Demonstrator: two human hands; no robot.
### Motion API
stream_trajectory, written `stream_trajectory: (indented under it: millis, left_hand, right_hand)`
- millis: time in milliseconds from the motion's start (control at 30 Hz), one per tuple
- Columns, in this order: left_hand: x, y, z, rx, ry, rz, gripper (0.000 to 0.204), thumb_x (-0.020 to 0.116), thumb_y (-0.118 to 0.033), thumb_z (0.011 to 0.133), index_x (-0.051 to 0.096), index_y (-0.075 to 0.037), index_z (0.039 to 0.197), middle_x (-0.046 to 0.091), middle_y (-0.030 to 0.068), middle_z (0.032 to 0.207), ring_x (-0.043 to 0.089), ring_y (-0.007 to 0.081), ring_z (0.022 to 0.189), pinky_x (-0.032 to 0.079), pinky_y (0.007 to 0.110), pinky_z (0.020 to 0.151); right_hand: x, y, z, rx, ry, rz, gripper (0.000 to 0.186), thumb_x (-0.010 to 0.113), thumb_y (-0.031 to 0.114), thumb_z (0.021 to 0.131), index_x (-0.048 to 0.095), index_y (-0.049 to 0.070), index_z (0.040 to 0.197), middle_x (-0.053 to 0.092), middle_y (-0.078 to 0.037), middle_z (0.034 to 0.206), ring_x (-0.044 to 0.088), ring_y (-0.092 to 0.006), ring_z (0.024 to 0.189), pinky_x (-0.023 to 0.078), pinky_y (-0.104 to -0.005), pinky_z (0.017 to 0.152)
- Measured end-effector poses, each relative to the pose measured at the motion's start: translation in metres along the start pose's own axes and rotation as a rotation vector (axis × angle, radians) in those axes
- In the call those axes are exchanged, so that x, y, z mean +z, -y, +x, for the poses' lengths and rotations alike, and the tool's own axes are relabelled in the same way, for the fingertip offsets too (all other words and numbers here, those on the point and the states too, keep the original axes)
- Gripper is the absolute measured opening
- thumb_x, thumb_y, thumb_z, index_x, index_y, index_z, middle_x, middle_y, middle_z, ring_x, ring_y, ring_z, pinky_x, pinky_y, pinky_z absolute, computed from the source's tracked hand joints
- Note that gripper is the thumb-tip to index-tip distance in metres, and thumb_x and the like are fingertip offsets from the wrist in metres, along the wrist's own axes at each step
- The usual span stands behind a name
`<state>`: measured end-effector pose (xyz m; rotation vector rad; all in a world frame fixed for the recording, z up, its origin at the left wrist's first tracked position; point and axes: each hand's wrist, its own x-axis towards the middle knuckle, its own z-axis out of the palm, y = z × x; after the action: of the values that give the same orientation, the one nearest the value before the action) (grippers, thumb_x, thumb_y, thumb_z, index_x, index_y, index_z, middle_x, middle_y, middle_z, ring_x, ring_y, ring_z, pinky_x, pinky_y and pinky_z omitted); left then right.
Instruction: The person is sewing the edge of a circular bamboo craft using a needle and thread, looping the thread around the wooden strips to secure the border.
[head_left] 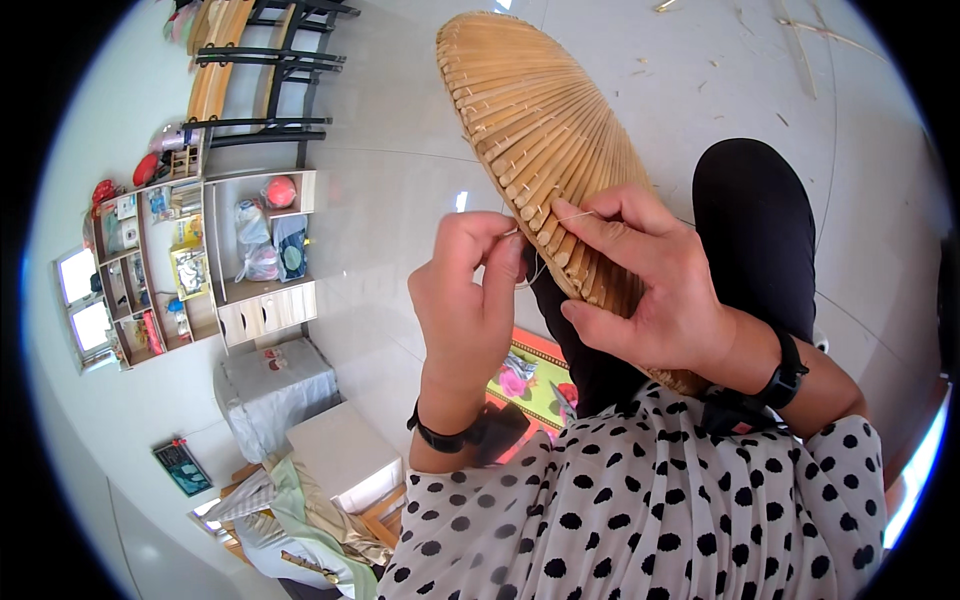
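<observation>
A straw-coloured pleated disc [550,105], made of many narrow strips, stands tilted over my lap; I cannot tell if it is a hat or a fan. Short pale stitches cross the strips near its rim. My right hand [665,280] grips its lower part, fingers and thumb on the ribbed face. A thin pale thread [577,215] runs by those fingertips. At the disc's left edge, my left hand [458,290] is closed in a pinch with thumb and forefinger. Thread loops hang just beside that pinch. Whether a needle is in it is too small to tell.
Below my hands lies a bright floral-patterned mat [530,355], with a grey pointed tool partly seen on it. Straw scraps [800,50] litter the tiled floor. Shelves [262,240], a white box [345,455] and a black-framed table [270,60] stand to the left.
</observation>
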<state>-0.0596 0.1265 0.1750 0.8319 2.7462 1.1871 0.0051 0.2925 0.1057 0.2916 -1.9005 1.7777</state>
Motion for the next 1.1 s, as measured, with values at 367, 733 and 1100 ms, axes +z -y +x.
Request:
stream_trajectory:
  millis: [367,733,1100]
  left_hand:
    - [-0.004,0.017,0.0,0.146,0.001,0.006,0.004,0.058,0.002,0.092,0.059,-0.002,0.092,0.061,0.0048,0.069,0.061,0.0124,0.059,0.047,0.025,0.056]
    - [-0.002,0.014,-0.006,0.041,-0.022,-0.12,0.005,0.059,0.003,0.09,0.059,-0.001,0.089,0.061,0.0051,0.071,0.058,0.0096,0.059,0.047,0.024,0.056]
    - [0.001,0.005,-0.006,-0.016,-0.03,-0.111,0.024,0.057,0.001,0.095,0.042,-0.002,0.113,0.064,0.0042,0.076,0.058,0.0068,0.068,0.047,0.019,0.064]
  right_hand:
    - [0.007,0.001,-0.004,0.047,0.023,0.022,0.064,0.075,0.007,0.067,0.059,-0.006,0.127,0.055,-0.014,0.107,0.058,-0.0239,0.093,0.049,-0.0302,0.083]
    - [0.013,0.006,0.001,-0.054,-0.032,-0.034,0.055,0.075,0.005,0.065,0.061,-0.013,0.115,0.058,-0.016,0.101,0.062,-0.0268,0.087,0.053,-0.0316,0.075]
    - [0.014,0.001,-0.005,0.001,0.006,-0.006,0.066,0.074,0.007,0.065,0.058,-0.008,0.127,0.056,-0.017,0.107,0.06,-0.0276,0.094,0.051,-0.0326,0.084]
